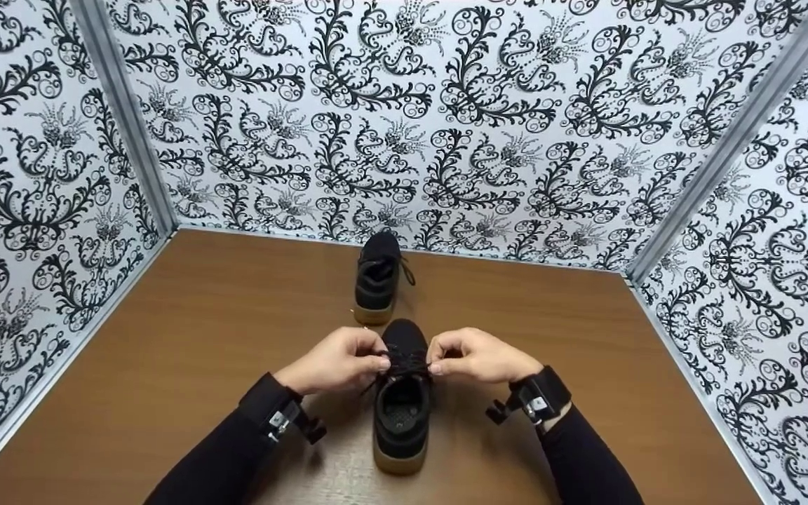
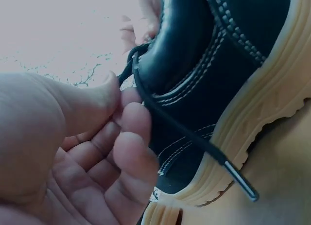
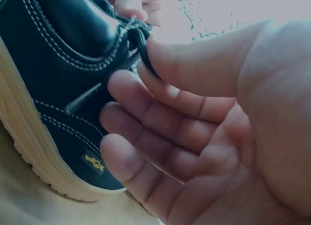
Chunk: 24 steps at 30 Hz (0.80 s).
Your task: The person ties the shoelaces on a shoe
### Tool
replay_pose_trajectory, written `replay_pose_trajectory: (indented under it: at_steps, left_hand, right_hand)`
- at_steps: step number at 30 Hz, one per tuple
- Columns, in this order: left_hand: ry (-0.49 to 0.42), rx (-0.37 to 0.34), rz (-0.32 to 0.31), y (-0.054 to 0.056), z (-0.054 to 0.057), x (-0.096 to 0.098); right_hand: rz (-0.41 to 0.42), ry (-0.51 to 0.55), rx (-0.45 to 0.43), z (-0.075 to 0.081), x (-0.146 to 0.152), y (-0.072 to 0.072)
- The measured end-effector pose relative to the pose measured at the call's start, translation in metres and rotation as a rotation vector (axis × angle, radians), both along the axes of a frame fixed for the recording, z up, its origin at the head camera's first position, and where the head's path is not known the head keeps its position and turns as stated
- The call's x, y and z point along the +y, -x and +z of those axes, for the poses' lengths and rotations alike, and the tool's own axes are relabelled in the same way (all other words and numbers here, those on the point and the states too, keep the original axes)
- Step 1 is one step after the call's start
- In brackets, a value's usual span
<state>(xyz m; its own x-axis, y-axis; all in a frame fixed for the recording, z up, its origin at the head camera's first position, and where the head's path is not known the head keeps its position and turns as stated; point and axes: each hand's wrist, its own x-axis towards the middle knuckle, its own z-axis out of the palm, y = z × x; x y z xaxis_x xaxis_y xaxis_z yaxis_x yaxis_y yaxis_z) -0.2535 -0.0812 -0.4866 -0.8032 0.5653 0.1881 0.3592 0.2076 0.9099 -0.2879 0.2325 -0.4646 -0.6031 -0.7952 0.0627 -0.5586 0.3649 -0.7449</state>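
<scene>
A black shoe (image 1: 404,438) with a tan sole stands on the table, toe pointing away from me. At its left side my left hand (image 1: 344,361) pinches a black shoelace (image 2: 127,72) between thumb and forefinger. The lace's loose end (image 2: 194,137) hangs down over the shoe's side, tipped with a metal aglet. Opposite, my right hand (image 1: 477,356) pinches a loop of lace (image 3: 143,47) between thumb and index finger, its other fingers loosely bent. Another aglet (image 3: 82,98) lies against that side of the shoe.
A second black shoe (image 1: 376,280) with a tan sole stands farther back, near the rear wall, its lace looping out to the right. Patterned black-and-white walls (image 1: 404,126) close in the wooden table (image 1: 236,294) at the back and both sides.
</scene>
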Motion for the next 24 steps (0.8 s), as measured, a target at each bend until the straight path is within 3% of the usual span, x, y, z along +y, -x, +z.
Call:
replay_pose_trajectory:
  at_steps: [5, 10, 16, 21, 24]
  left_hand:
    - [0.028, -0.033, 0.004, 0.002, 0.002, -0.005]
    - [-0.009, -0.105, -0.004, 0.002, 0.003, -0.005]
    - [-0.096, -0.123, 0.006, 0.005, -0.005, 0.000]
    - [-0.242, -0.237, -0.094, 0.005, -0.012, 0.004]
    - [-0.258, -0.282, -0.160, 0.004, -0.013, 0.004]
  right_hand:
    - [0.049, 0.027, -0.030, -0.002, 0.003, 0.005]
    - [0.088, 0.080, -0.090, -0.005, 0.008, 0.010]
    - [0.038, 0.114, -0.136, -0.008, 0.008, 0.010]
    - [0.029, 0.187, -0.183, -0.011, 0.003, 0.009]
    - [0.061, 0.263, -0.227, -0.014, -0.001, 0.010]
